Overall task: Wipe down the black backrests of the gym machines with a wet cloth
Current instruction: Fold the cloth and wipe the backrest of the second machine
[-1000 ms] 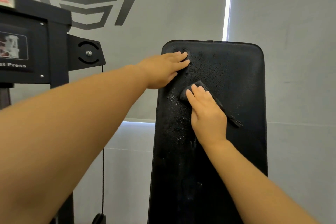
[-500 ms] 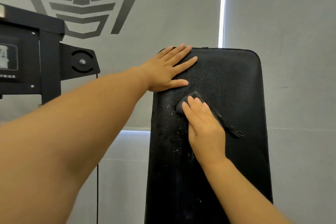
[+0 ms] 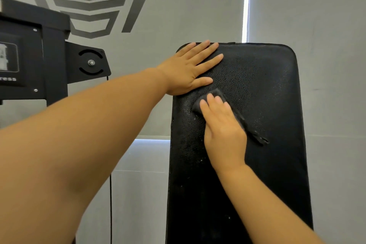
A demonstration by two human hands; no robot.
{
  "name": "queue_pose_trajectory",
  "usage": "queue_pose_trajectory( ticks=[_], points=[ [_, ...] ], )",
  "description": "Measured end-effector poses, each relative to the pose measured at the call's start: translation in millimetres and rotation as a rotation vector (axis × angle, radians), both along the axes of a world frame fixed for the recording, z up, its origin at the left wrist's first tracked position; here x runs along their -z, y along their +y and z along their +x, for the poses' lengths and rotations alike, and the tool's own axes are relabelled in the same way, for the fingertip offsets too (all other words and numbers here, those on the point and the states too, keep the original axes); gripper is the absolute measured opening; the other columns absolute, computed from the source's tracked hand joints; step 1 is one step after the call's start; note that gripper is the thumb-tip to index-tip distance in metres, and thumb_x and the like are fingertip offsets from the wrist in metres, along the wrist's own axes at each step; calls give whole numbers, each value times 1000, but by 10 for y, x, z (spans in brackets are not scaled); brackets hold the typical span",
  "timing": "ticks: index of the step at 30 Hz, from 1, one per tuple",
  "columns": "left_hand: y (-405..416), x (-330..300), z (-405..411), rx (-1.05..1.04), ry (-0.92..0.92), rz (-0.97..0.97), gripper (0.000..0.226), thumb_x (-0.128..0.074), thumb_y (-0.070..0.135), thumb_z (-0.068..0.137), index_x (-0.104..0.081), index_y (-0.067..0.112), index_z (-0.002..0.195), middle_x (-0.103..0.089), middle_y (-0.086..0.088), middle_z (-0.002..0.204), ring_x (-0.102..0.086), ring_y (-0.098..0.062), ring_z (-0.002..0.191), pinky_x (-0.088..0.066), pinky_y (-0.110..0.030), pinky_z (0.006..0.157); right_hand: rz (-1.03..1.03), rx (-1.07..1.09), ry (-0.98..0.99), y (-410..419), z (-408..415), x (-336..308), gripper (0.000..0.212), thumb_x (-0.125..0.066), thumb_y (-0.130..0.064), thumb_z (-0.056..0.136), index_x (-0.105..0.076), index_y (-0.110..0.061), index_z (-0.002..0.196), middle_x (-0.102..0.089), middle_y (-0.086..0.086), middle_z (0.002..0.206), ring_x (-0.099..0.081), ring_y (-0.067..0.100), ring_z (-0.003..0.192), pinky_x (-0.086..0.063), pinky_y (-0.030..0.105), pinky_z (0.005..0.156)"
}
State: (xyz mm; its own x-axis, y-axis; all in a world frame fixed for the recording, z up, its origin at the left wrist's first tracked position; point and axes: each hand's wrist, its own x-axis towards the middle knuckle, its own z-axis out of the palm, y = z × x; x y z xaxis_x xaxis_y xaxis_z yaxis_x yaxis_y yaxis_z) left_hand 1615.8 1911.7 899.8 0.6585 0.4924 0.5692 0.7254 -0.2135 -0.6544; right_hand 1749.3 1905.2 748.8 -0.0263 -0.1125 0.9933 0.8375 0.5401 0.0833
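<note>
A tall black padded backrest [image 3: 267, 89] stands upright in front of me, its textured surface glistening with wet droplets on the left side. My left hand [image 3: 188, 67] lies flat with spread fingers on its upper left corner. My right hand [image 3: 221, 125] presses a small dark wet cloth [image 3: 215, 94] against the pad just below the left hand. The fingers are straight on top of the cloth. A frayed end of the cloth [image 3: 259, 138] sticks out to the right of the hand.
A black machine frame [image 3: 49, 55] with a label plate and a round-bolted bracket [image 3: 89, 63] stands at the left. A thin black cable [image 3: 110, 194] hangs below it. Grey roller blinds [image 3: 326, 26] with a dark logo fill the background.
My left hand has gone from gripping the pad's left edge to lying flat with spread fingers on its top corner. The right hand with the cloth has stayed in about the same spot.
</note>
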Motion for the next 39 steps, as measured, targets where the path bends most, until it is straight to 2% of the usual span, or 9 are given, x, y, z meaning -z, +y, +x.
queue_pose_trajectory(
  ticks=[6,8,11,16,19,27,33,36,39],
  points=[
    [-6,-2,12,-18,-3,-17,61,-15,53,99,6,27,150,11,-2,159,12,-20,145,13,-32,115,11,10,-61,-65,-17,28,38,-48,3,78,-70,-7,107,-66,12,116,-64,28,107,-37,34,101],
    [-28,-2,24,-36,-11,-27,60,-16,51,99,7,27,150,12,-1,159,13,-19,145,12,-33,116,3,25,-61,-55,-54,-181,37,-46,-3,77,-72,-10,102,-69,9,111,-66,25,102,-43,31,96],
    [-57,-16,40,-63,-15,-48,60,-17,49,99,7,28,150,13,0,158,14,-19,145,11,-33,116,-14,38,-18,-59,-159,-295,34,-58,0,69,-74,-10,97,-71,10,105,-69,26,95,-54,36,83],
    [-102,-65,64,-67,-33,-119,59,-20,48,100,4,29,150,11,1,159,13,-18,145,8,-33,116,-30,96,-26,-59,-247,-34,38,-62,4,70,-71,-8,104,-68,11,112,-66,26,102,-51,36,89],
    [-113,-78,71,-74,-43,-138,60,-20,49,100,3,29,151,11,0,159,12,-18,145,7,-34,117,-15,93,-91,-77,-254,41,37,-53,3,76,-70,-8,106,-68,12,113,-65,26,104,-48,36,95],
    [-228,-89,167,-131,-75,-181,60,-23,48,100,2,27,151,11,-1,159,12,-18,145,5,-35,118,-48,85,-141,-141,-310,-398,40,-37,-5,78,-73,-10,94,-70,8,91,-68,26,91,-51,31,85],
    [-247,-41,217,-182,-94,-182,63,-23,47,100,7,25,151,16,-2,158,15,-20,145,4,-36,119,-39,79,-112,-179,-397,73,42,-41,-3,77,-71,-8,105,-68,12,113,-65,27,103,-44,35,98],
    [-242,30,266,-206,-140,-163,61,-20,46,101,10,26,150,17,-2,158,16,-21,145,4,-37,118,-6,42,-170,-178,-351,231,39,-42,-2,80,-71,-9,106,-67,11,114,-65,26,104,-37,35,101],
    [-237,85,297,-224,-161,-140,60,-18,45,102,11,26,150,18,-3,158,16,-22,145,4,-38,118,13,77,-197,-173,-296,35,38,-41,-6,81,-72,-12,102,-70,8,108,-67,24,99,-40,31,94]
  ],
)
